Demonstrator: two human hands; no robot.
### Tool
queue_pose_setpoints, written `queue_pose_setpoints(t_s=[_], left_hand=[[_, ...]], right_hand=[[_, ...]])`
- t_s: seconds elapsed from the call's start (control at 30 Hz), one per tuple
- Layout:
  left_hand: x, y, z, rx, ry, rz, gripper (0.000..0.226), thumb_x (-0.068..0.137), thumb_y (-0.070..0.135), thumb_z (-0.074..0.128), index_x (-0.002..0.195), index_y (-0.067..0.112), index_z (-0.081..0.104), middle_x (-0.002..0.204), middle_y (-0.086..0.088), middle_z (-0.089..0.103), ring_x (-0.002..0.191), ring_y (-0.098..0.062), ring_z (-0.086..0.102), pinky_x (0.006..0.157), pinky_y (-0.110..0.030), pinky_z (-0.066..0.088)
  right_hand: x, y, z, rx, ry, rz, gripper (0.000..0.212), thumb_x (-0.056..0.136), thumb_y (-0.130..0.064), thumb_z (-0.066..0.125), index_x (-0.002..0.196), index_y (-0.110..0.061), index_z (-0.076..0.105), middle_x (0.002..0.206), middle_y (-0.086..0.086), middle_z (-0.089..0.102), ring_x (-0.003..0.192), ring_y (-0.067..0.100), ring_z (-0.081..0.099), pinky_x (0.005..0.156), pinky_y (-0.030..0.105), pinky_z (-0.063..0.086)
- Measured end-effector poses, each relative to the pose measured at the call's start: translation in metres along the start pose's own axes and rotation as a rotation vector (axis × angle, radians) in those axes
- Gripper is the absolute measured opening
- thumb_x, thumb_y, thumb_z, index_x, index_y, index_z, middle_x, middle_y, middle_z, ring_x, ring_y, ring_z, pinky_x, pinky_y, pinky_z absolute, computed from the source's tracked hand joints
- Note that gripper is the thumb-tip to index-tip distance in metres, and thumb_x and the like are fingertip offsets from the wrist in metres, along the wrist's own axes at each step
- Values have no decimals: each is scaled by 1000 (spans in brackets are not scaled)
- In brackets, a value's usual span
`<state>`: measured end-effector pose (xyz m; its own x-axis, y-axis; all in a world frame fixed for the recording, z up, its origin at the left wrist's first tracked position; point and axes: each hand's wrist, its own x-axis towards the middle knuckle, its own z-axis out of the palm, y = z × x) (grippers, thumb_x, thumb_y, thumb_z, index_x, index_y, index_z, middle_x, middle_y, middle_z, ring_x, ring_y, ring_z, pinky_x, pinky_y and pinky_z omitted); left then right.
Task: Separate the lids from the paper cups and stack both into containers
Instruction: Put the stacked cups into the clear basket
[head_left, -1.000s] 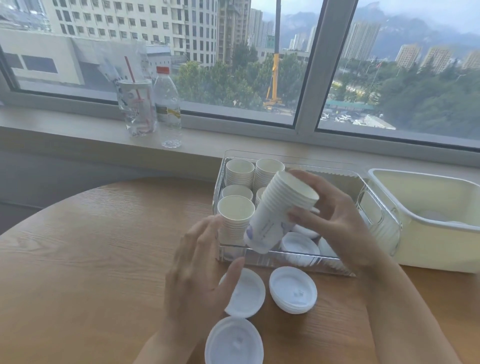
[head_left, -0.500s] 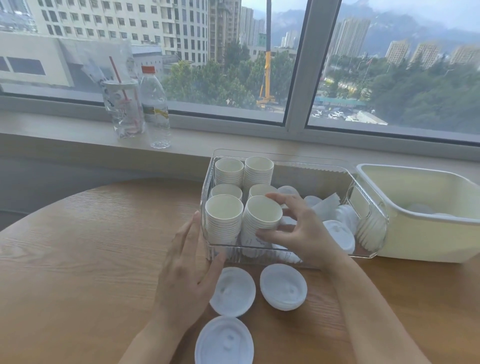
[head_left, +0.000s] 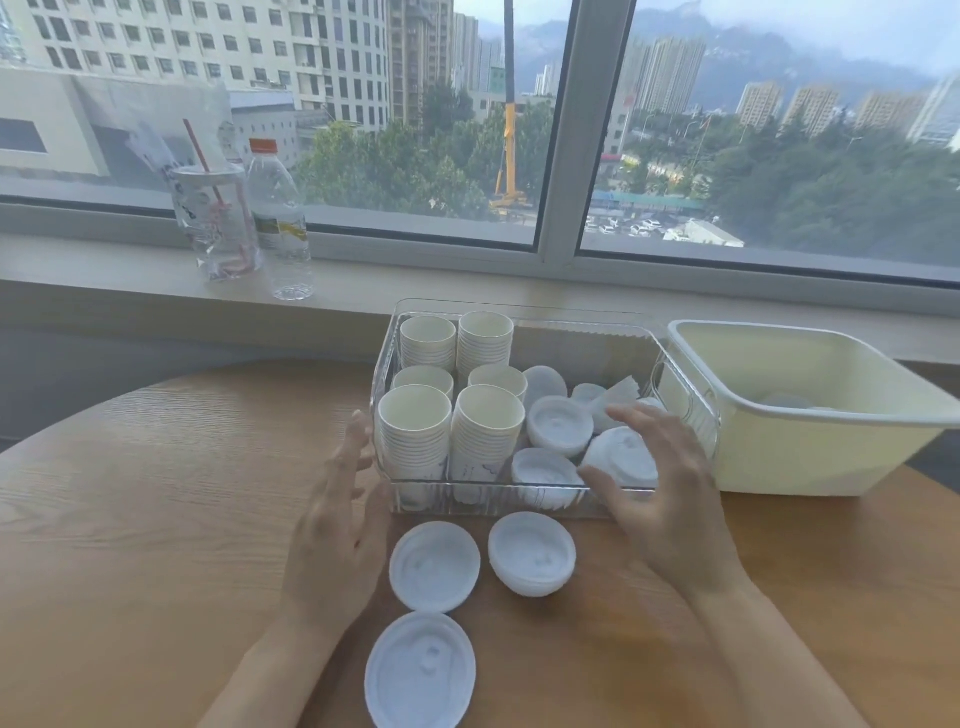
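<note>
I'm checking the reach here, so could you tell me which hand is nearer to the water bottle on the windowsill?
Left. The left hand lies below and slightly right of the water bottle, beside the clear container; the right hand is farther right, over the container's lids.

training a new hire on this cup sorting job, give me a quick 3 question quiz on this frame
1. True or false: the right hand is gripping a stack of cups.
2. How many cup stacks stand in the clear bin?
A. four
B. six
C. eight
3. Fill in: three piles of white lids lie on the ______, in front of the clear bin.

Key:
1. False. It reaches over the loose lids in the bin, fingers spread, holding nothing.
2. B, in two columns at the bin's left end, as with the front stack.
3. The wooden table.
</note>
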<state>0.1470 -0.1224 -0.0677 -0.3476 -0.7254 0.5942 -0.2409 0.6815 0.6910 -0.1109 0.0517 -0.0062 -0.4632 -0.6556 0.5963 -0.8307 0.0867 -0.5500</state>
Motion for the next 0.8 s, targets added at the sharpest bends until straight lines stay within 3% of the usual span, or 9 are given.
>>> queue_pose_setpoints(t_s=[0.07, 0.2, 0.3, 0.37, 0.43, 0.53, 0.63, 0.7, 0.8], left_hand=[[1, 1, 0, -12, -16, -21, 64, 108, 24, 50, 164, 39, 23, 141, 11, 54, 119, 17, 53, 96, -21, 50], [4, -1, 1, -22, -71, -77, 70, 106, 17, 54, 165, 38, 23, 132, 17, 59, 112, 24, 55, 90, -31, 55], [10, -1, 4, -23, -79, -64, 70, 105, 9, 56, 164, 32, 26, 125, 32, 54, 112, 29, 51, 90, -13, 50], [16, -1, 7, -27, -72, -53, 70, 105, 5, 56, 163, 29, 28, 124, 25, 58, 112, 29, 51, 90, -1, 45], [22, -2, 10, -10, -75, -54, 67, 106, 7, 55, 164, 27, 28, 126, 14, 60, 112, 30, 49, 90, 1, 42], [30, -3, 10, -15, -119, -87, 68, 107, 11, 55, 165, 31, 26, 129, 15, 59, 109, 28, 53, 89, 1, 42], [22, 4, -2, -47, -178, -137, 70, 105, 23, 60, 164, 36, 26, 132, 16, 61, 112, 15, 61, 88, -10, 53], [5, 12, -18, -67, -205, -146, 72, 98, 38, 65, 160, 41, 29, 133, 17, 61, 116, 7, 62, 88, -18, 57], [-33, 28, -48, -70, -327, -150, 89, 81, 71, 72, 157, 49, 32, 140, 19, 58, 127, 2, 58, 94, -25, 53]], right_hand=[[-16, 17, -10, -89, 37, 4, 52, 83, -33, 84, 131, -26, 67, 135, -10, 58, 127, 7, 50, 110, 8, 27], [-23, 37, -7, -133, -27, 32, 46, 85, -32, 84, 128, -24, 69, 135, -5, 60, 129, 17, 52, 111, 23, 34], [-15, 41, 4, -121, -34, 74, 45, 85, -26, 86, 127, -23, 69, 136, -4, 59, 130, 16, 50, 112, 28, 36], [-9, 43, 10, -112, -26, 84, 44, 86, -24, 85, 127, -23, 69, 135, -3, 60, 130, 17, 50, 113, 28, 35], [-3, 44, 13, -101, -20, 91, 44, 86, -23, 85, 127, -21, 69, 134, -2, 61, 130, 19, 51, 114, 31, 37], [0, 39, 11, -84, -3, 99, 45, 86, -24, 85, 127, -20, 69, 134, -1, 62, 130, 20, 53, 114, 39, 41], [-16, 17, 9, 13, -13, 38, 43, 86, -32, 84, 125, -22, 69, 131, -7, 63, 125, 11, 57, 109, 28, 44], [-34, -3, 12, 80, -149, 0, 49, 86, -48, 81, 129, -27, 67, 133, -15, 60, 127, 6, 57, 107, 26, 44], [-56, -18, 23, 58, -361, 12, 75, 80, -75, 68, 144, -38, 54, 151, -18, 49, 143, 2, 43, 117, 31, 37]])
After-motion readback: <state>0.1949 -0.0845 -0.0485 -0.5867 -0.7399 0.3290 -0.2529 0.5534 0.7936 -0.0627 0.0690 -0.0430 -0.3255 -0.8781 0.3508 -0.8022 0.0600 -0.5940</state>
